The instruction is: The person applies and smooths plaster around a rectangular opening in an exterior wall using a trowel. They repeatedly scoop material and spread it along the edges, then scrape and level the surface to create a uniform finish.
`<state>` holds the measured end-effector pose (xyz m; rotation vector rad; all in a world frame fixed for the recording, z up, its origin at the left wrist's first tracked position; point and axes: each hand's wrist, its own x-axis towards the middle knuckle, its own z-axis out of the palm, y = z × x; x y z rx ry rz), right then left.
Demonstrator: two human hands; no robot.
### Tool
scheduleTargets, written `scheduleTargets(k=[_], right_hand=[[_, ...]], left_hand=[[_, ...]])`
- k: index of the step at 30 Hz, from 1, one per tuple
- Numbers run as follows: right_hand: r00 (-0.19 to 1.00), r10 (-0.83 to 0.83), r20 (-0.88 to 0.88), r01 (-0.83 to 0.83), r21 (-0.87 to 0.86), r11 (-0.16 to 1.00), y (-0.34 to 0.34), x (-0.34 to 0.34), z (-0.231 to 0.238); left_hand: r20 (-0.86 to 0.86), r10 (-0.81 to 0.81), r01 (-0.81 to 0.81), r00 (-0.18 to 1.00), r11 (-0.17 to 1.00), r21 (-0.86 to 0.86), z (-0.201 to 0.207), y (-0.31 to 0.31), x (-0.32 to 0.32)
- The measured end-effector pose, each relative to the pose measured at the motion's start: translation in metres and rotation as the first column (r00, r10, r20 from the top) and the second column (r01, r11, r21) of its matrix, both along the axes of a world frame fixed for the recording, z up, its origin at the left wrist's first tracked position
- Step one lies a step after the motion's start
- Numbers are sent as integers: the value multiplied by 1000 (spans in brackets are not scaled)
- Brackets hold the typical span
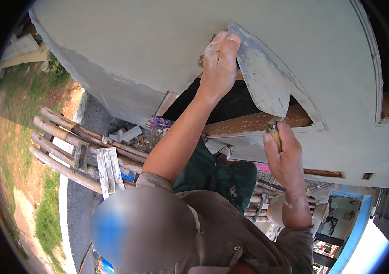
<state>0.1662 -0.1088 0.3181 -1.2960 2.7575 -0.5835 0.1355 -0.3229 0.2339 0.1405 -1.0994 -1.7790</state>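
Note:
My right hand (286,157) is wrapped round the wooden handle of a trowel (267,80). Its long pointed metal blade is smeared with grey plaster and tilts up and to the left, against or just in front of the pale plastered wall (126,41). My left hand (220,64), dusted with white, is raised beside the blade's tip, fingers curled and pressed together. Its fingertips are turned away, so what they hold is hidden. Just past that hand, a brown patch (201,60) shows on the wall. Under both hands opens a dark wood-framed gap (249,124) in the wall.
Bamboo poles (66,134) form a scaffold at left, with a plaster-stained board (109,169) across them. Rubble (128,134) lies by the wall's foot. Grass and bare soil (44,201) stretch below on the left. A bucket (276,210) and a blue-framed opening (354,228) are at lower right.

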Motion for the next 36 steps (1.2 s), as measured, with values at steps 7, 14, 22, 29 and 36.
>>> scheduleTargets(k=[7,14,22,29,36], right_hand=[[999,21,-30,-22,-15,1000,-9,-4,-4],[1000,3,14,-3,-2,1000,-8,-4,-4],[1000,-18,15,18,-36,999,-12,-1,2],[1000,11,9,-11,-2,1000,-10,-2,12],[1000,-5,17,6,-27,1000,-5,-5,11]], left_hand=[[0,132,-131,991,985,-110,4,-8,-1],[12,121,-120,993,989,-91,3,-8,-1],[-8,161,-161,987,983,-92,7,-8,-2],[-21,181,-182,983,981,-70,11,-3,-4],[53,212,-202,976,968,-151,10,1,-4]])
